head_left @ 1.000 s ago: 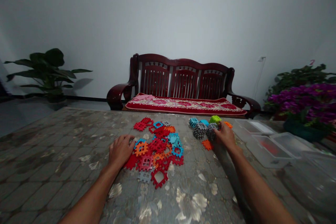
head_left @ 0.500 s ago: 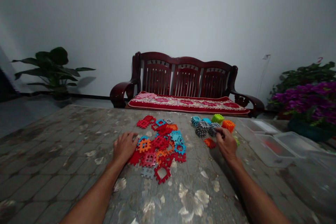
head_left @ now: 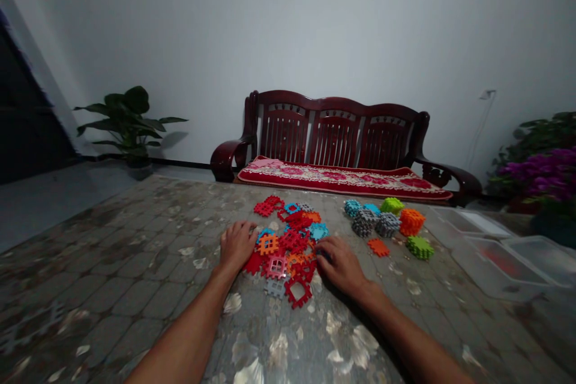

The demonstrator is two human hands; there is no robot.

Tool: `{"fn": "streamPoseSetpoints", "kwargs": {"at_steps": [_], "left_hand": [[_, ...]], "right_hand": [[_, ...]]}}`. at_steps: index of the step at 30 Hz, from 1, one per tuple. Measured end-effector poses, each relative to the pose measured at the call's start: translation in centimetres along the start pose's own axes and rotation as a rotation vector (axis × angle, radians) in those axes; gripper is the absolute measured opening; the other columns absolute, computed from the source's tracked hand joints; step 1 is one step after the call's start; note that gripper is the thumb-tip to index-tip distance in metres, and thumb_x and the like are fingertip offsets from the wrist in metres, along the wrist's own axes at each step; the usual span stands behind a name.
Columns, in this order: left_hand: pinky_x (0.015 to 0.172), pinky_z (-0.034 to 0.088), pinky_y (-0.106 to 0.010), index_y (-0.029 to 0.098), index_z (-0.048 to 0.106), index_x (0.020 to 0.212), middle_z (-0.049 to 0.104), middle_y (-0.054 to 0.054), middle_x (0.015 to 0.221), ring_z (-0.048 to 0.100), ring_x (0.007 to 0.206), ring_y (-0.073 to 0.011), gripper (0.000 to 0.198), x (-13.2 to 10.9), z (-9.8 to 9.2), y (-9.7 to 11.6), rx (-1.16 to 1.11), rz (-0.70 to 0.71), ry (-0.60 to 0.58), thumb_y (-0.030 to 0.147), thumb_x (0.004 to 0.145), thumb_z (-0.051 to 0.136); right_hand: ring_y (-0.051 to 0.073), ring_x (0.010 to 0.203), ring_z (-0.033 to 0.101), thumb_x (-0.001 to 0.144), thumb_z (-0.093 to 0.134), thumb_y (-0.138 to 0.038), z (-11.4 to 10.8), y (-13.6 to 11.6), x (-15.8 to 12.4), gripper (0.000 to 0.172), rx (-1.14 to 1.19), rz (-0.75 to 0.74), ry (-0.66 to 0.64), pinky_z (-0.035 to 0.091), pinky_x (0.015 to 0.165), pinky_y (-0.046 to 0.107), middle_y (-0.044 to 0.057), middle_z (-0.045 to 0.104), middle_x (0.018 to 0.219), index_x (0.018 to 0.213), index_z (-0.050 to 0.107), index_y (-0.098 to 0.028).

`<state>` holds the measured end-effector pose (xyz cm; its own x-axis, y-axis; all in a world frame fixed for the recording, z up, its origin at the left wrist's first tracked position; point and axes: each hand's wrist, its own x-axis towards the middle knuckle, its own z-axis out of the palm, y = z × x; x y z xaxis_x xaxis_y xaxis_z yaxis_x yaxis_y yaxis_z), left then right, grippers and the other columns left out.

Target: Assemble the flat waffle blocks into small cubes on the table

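Note:
A loose heap of interlocking plastic tiles [head_left: 294, 240], mostly red with some orange, blue, pink and grey ones, lies on the table between my hands. At its left edge rests my left hand [head_left: 237, 246], palm down with its fingers stretched out beside the blue and orange tiles. My right hand [head_left: 342, 264] is at the heap's right edge, fingers bent over the tiles there and thumb apart; no held tile shows. A pink window tile [head_left: 276, 266] and a red frame tile [head_left: 297, 292] lie at the front of the heap.
Sorted stacks stand to the right: grey tiles [head_left: 364, 223], orange tiles [head_left: 411, 222], green tiles [head_left: 420, 247] and blue tiles [head_left: 351, 208]. A single orange tile [head_left: 378, 247] lies before them. Clear plastic boxes [head_left: 499, 267] sit farther right. A wooden bench [head_left: 335, 132] stands behind the table.
My right hand has moved left from the grey stack to the heap's right edge. My left hand stays by the heap. The view has turned slightly left.

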<state>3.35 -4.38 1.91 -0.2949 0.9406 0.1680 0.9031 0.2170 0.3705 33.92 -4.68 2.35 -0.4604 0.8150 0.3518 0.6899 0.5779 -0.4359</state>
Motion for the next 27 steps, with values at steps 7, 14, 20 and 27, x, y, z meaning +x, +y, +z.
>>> {"fn": "streamPoseSetpoints", "kwargs": {"at_steps": [7, 14, 20, 27], "left_hand": [[0.116, 0.041, -0.043, 0.025, 0.072, 0.128, 0.068, -0.01, 0.138, 0.059, 0.131, -0.0275, 0.038, 0.2, 0.2, 0.3, 0.013, -0.002, 0.002, 0.032, 0.101, 0.047], [0.116, 0.04, -0.045, 0.025, 0.071, 0.128, 0.068, -0.01, 0.138, 0.059, 0.132, -0.0283, 0.037, 0.2, 0.2, 0.3, 0.022, 0.007, -0.005, 0.032, 0.101, 0.047], [0.113, 0.043, -0.045, 0.025, 0.07, 0.128, 0.068, -0.01, 0.137, 0.06, 0.129, -0.028, 0.037, 0.4, 0.6, -0.1, 0.043, 0.029, 0.027, 0.033, 0.102, 0.045], [0.113, 0.042, -0.045, 0.026, 0.07, 0.129, 0.068, -0.01, 0.138, 0.06, 0.129, -0.0277, 0.037, 0.5, 0.6, -0.1, 0.07, 0.024, 0.01, 0.033, 0.103, 0.044]], "right_hand": [[0.027, 0.118, 0.059, 0.094, 0.067, -0.025, 2.1, -5.6, 4.1, 0.028, -0.106, -0.051, -0.068, 0.043, 0.103, 0.038, 0.008, 0.073, 0.125, 0.122, 0.074, -0.023], [0.029, 0.121, 0.058, 0.093, 0.072, -0.042, 3.1, -8.8, 7.5, 0.043, -0.213, -0.108, -0.21, 0.041, 0.102, 0.041, 0.01, 0.072, 0.131, 0.13, 0.069, -0.022], [0.027, 0.113, 0.061, 0.095, 0.067, -0.039, 2.6, -9.9, 7.9, 0.029, -0.287, -0.077, -0.274, 0.041, 0.094, 0.037, 0.01, 0.076, 0.119, 0.116, 0.073, -0.021], [0.029, 0.117, 0.063, 0.096, 0.067, -0.044, 3.0, -10.9, 7.8, 0.034, -0.268, 0.044, -0.275, 0.042, 0.096, 0.038, 0.013, 0.075, 0.123, 0.119, 0.072, -0.019]]}}
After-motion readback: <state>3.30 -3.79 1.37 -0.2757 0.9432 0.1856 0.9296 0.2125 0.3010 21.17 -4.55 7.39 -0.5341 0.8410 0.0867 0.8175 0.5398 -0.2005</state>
